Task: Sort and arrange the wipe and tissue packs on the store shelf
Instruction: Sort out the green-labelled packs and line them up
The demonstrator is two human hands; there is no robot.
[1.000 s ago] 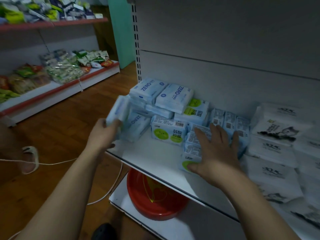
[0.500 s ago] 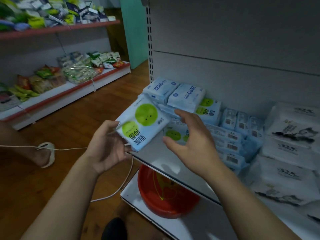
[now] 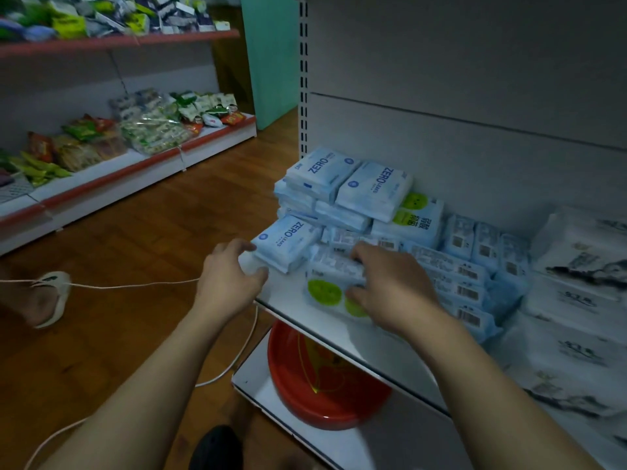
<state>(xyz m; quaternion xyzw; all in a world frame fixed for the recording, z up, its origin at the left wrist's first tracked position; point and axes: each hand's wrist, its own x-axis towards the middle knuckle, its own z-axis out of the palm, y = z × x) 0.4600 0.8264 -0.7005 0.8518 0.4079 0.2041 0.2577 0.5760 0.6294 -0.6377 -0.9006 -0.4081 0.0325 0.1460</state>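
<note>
Left of the green-dot pack (image 3: 324, 291), the left hand (image 3: 230, 276) has half-curled fingers (I cannot tell if they hold anything). Just left of that pack, the ZERO pack (image 3: 288, 240) lies on the shelf (image 3: 288, 298). The right hand (image 3: 393, 288) holds the green-dot pack, fingers curled over its top edge.

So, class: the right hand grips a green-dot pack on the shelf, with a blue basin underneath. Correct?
No: the head view shows the basin is red, not blue. The right hand does grip the green-dot pack on the shelf.
</note>
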